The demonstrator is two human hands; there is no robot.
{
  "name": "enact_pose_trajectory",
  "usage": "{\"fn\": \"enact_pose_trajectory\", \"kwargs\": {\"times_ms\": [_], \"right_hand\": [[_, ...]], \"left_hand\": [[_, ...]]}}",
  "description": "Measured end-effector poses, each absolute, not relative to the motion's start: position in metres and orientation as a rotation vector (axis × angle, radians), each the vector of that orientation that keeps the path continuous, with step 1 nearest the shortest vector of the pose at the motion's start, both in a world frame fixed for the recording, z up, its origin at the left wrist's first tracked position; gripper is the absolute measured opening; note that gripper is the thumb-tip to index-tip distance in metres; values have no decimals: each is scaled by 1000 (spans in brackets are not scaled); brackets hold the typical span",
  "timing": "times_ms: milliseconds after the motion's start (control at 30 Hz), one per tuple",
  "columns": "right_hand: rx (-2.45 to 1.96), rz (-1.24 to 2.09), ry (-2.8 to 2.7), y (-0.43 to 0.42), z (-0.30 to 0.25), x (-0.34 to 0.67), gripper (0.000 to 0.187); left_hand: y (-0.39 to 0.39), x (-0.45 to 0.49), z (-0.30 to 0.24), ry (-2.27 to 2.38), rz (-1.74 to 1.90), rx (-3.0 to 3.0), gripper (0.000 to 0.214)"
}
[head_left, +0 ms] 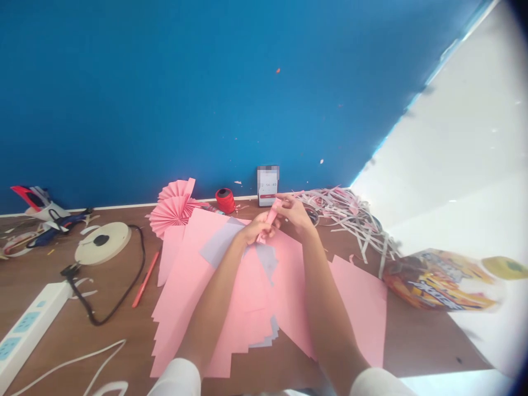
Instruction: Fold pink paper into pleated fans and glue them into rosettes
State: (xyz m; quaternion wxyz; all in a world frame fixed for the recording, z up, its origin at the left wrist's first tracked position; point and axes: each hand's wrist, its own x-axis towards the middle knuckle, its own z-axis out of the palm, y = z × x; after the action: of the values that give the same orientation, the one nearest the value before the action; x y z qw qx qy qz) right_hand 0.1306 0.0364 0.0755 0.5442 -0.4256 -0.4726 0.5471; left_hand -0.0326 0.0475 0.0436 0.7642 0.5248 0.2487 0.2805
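Note:
A narrow strip of folded pink paper (270, 216) stands tilted between my two hands above the table's middle. My left hand (260, 227) is closed around its lower part. At the upper end, the fingers of my right hand (293, 212) pinch the strip. Below my forearms lie overlapping pink paper sheets (256, 286), with a few greyish areas among them. Pleated pink paper fans (171, 212) rest behind the sheets on the left. Just behind my hands, a phone (267, 187) with a timer on its screen leans against the wall.
A red thread spool (225, 201) stands by the blue wall. Shredded paper strips (350, 212) and a snack bag (445, 279) lie on the right. Leftward are a red pen (146, 279), a white round reel (103, 243), a black cable (142, 264) and a power strip (33, 327).

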Motion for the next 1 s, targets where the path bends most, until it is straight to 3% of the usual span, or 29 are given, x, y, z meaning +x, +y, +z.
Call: {"fn": "enact_pose_trajectory", "kwargs": {"times_ms": [133,433,700,1000], "right_hand": [[-931,1307,-1034,41,70,123,46],[-979,1195,-773,52,58,119,37],[-1079,1072,-582,52,53,165,34],[-1133,1085,-982,46,59,161,27]], "left_hand": [[47,-36,55,602,584,1184,33],[42,-38,57,810,431,1328,53],[48,-38,57,645,727,1159,44],[62,-76,63,396,1127,808,27]]}}
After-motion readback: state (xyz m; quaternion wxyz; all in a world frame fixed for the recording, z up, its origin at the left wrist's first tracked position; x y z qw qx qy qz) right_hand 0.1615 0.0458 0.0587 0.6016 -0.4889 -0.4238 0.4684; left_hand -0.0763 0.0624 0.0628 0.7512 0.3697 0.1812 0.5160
